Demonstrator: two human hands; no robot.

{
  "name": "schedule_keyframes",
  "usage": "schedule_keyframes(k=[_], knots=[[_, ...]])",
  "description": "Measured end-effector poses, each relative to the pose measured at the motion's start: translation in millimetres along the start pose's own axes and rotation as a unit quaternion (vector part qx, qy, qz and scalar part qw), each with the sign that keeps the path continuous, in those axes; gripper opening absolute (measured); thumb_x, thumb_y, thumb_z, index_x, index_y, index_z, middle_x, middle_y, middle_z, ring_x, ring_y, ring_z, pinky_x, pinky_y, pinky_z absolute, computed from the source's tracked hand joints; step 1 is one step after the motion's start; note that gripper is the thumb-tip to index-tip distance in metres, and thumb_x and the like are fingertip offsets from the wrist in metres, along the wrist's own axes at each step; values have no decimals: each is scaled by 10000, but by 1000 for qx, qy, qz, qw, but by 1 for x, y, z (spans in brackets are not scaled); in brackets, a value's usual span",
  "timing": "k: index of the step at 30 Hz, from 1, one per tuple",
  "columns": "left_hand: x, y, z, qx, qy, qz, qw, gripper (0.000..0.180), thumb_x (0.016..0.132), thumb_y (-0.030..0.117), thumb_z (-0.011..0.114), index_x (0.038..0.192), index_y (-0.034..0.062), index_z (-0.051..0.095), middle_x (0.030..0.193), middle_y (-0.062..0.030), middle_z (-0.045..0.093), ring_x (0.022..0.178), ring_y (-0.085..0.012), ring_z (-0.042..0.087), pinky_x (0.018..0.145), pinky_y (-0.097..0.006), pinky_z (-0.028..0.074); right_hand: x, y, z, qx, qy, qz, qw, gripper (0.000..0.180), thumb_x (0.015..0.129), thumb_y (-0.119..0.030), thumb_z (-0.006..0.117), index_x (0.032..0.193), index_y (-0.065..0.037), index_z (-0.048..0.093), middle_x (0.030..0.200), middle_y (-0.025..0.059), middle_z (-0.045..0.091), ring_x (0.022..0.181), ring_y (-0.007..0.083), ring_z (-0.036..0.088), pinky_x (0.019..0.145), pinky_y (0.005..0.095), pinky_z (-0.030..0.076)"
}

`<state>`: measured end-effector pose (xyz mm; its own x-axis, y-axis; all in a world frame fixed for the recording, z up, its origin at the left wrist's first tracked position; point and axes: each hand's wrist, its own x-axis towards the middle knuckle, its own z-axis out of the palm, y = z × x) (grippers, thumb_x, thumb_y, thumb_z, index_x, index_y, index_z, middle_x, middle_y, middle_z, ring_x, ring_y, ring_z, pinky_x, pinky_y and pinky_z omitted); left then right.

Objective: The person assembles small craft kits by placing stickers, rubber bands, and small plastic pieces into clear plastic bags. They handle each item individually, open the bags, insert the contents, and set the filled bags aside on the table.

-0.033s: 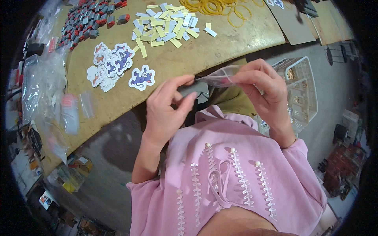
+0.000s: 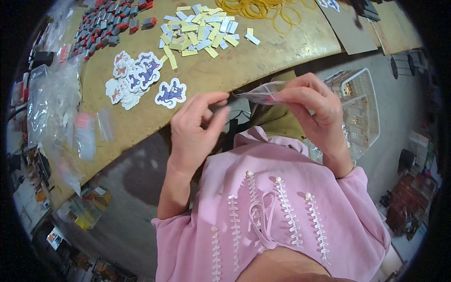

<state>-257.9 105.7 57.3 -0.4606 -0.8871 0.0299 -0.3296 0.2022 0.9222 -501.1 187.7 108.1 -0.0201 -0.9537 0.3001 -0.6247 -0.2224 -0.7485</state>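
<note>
A small clear plastic bag (image 2: 258, 94) is pinched in my right hand (image 2: 312, 101), just beyond the table's near edge. A pinkish-red patch shows at the bag by the fingertips. My left hand (image 2: 195, 127) is at the bag's pointed left end, index finger and thumb apart, slightly blurred; whether its fingertip touches the bag, I cannot tell. Near the left hand, a purple cat-shaped sticker (image 2: 170, 93) lies alone on the table. A pile of similar cat stickers (image 2: 134, 77) is left of it.
The table (image 2: 263, 54) carries small grey motors with red parts (image 2: 105, 28), yellow and white strips (image 2: 199, 30) and yellow rubber bands (image 2: 256, 8). Clear plastic bags (image 2: 85, 136) lie along its left side. A white plastic basket (image 2: 369, 103) stands right of my right hand.
My left hand has shifted slightly left, its fingertips drawing back from the bag's pointed end. My right hand keeps its pinch on the bag in nearly the same place.
</note>
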Motion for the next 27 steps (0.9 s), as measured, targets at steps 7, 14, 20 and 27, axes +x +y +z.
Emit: schedule_keyframes(k=[7, 14, 20, 27], knots=[[54, 4, -25, 169, 82, 115, 975, 85, 934, 12, 756, 1017, 24, 743, 863, -77, 681, 710, -172, 642, 658, -298, 531, -8, 12, 15, -38, -42, -41, 998, 273, 769, 84, 752, 1008, -40, 710, 983, 111, 658, 907, 317, 667, 770, 399, 553], [115, 13, 25, 244, 52, 222, 942, 217, 842, 183, 835, 1034, 97, 782, 1029, -87, 712, 1043, -295, 653, 899, -437, 548, -13, 23, 28, -38, -62, -70, 995, 270, 741, 46, 731, 994, -47, 705, 978, 98, 647, 926, 313, 652, 800, 417, 535], [145, 18, 48, 325, -3, 180, 928, 250, 805, 220, 868, 983, 89, 751, 1024, -95, 702, 1057, -329, 645, 906, -435, 553, -20, 31, 22, -42, -50, -55, 996, 288, 743, 50, 727, 1010, -53, 704, 975, 99, 646, 922, 311, 649, 790, 416, 534], [153, 22, 45, 307, -70, 169, 934, 195, 841, 176, 829, 968, 66, 729, 1039, -120, 711, 1063, -348, 650, 926, -462, 547, -20, 44, 18, -48, -11, -56, 997, 277, 740, 54, 724, 999, -42, 702, 963, 101, 636, 913, 314, 646, 784, 412, 536]])
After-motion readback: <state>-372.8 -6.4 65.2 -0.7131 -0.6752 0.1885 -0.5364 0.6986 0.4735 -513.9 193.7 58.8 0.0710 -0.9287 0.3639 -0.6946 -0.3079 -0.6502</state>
